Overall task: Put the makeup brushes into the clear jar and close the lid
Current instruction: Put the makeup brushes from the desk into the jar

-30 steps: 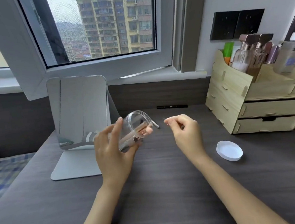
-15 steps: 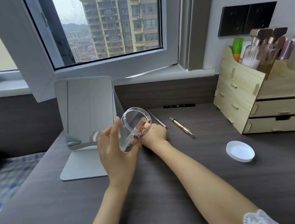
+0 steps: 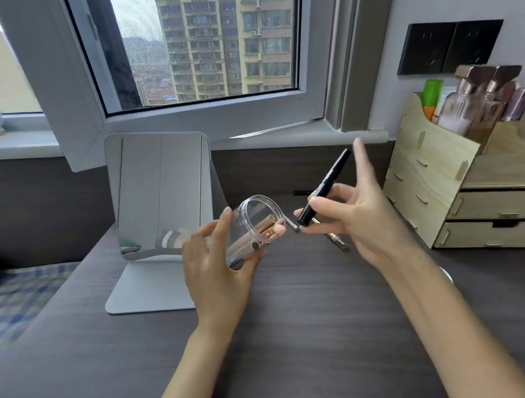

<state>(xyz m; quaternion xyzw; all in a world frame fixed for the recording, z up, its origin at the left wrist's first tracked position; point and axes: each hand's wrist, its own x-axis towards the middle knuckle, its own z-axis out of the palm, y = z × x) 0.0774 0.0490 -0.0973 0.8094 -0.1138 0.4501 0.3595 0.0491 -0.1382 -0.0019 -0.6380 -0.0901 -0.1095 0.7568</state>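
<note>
My left hand (image 3: pixel 216 265) grips the clear jar (image 3: pixel 251 228), tilted on its side above the desk with its open mouth facing right. Rose-gold brush handles lie inside it. My right hand (image 3: pixel 357 219) holds a black makeup brush (image 3: pixel 325 190) slanted, its lower end just right of the jar's mouth, index finger pointing up. Another slim brush (image 3: pixel 336 240) lies on the desk under my right hand. The white lid (image 3: pixel 446 274) is mostly hidden behind my right forearm.
A standing mirror (image 3: pixel 161 200) rises just behind the jar on the left. A wooden drawer organiser (image 3: pixel 474 194) with bottles fills the right side. A thin dark pencil (image 3: pixel 301 192) lies near the back wall. An open window frame (image 3: pixel 205 121) overhangs the desk.
My right hand came away from the jar's mouth, went to the desk and now lifts a black brush toward the jar. The jar stays tilted in my left hand.
</note>
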